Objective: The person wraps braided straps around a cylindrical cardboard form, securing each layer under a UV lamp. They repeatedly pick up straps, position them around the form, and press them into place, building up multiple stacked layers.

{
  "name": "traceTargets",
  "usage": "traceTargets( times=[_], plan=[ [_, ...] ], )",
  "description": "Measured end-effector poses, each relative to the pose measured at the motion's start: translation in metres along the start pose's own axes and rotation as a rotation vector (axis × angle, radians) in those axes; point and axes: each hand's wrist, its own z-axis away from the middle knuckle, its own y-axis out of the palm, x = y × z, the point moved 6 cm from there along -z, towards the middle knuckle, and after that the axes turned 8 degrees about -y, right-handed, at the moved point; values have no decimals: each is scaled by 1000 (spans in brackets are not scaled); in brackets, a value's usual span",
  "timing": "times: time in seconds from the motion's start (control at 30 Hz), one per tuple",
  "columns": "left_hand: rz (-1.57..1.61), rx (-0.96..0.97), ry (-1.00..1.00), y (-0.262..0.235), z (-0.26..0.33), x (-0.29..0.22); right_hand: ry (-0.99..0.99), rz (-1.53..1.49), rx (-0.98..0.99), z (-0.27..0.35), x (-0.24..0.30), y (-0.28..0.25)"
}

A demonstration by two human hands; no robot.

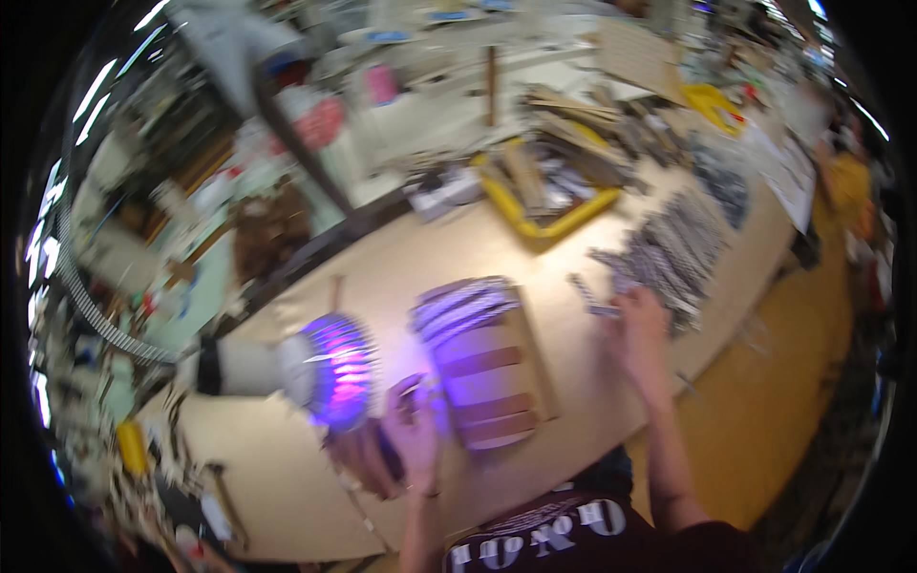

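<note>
My left hand (413,435) is raised beside a glowing purple-blue lamp (342,371). Its fingers are curled, and blur hides what they hold, if anything. Brown strips (368,458) lie just left of that hand. To its right is a flat board (487,382) with broad brown bands across it and grey patterned strips (468,307) laid over its far end. My right hand (640,329) reaches to the near left side of a pile of grey patterned strips (673,253). A short strip (602,308) is at its fingertips, which look closed on its end.
A yellow-rimmed tray (544,229) with pale pieces stands at the far side of the tan table (315,497). More flat strips (573,115) are heaped behind it. A pink spool (381,84) stands on the far surface. A yellow floor (764,420) shows beyond the table's right edge.
</note>
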Motion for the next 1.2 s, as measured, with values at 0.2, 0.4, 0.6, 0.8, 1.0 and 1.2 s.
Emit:
traceTargets(
  times=[0.2, 0.4, 0.6, 0.8, 1.0, 1.2],
  plan=[
    [-309, -113, 327, -2, 8, -39, -5, 187, 52, 2, -25, 8],
    [-240, -106, 394, 7, 23, -59, 123, -251, -29, 2, -11, -20],
    [34, 99, 179, 13, 34, -57, 296, -1127, 547, 10, 66, -19],
    [188, 177, 106, 14, 30, -69, 220, -1338, 841, 4, 143, -3],
    [283, 149, 59, 2, 17, -58, 115, -1244, 926, -5, 176, 0],
    [328, 55, 89, -12, 6, -46, 19, -1149, 989, -5, 191, 6]
  ],
)
